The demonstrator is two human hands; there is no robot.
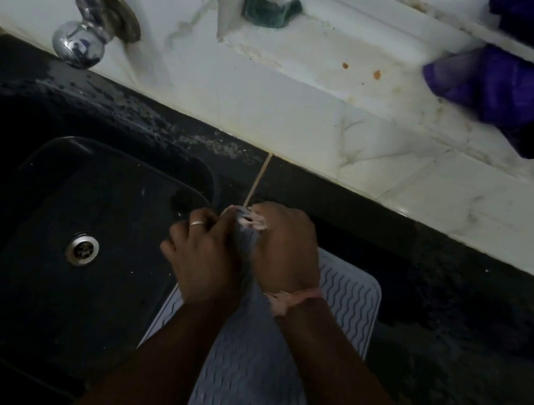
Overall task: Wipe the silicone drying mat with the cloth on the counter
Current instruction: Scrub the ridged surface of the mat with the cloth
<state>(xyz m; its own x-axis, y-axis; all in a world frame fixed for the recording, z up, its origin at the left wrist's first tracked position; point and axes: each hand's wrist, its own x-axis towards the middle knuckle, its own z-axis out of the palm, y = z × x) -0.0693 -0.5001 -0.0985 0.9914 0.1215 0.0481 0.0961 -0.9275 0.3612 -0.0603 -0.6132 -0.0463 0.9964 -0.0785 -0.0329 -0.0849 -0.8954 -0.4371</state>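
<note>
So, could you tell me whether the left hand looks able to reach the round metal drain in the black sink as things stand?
Probably yes: the left hand hovers at the sink's edge, with bare basin between it and the drain. But it is gripping the cloth together with the right hand.

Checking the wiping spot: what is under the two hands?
The grey ridged mat lies under the left hand and right hand, which grip a bunched cloth. The mat's far-left corner is hidden.

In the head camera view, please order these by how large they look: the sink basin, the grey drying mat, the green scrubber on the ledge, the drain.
1. Sink basin
2. Drying mat, partly hidden by the arms
3. Green scrubber
4. Drain

The scrubber lies farther away, so its true size is unsure.
</note>
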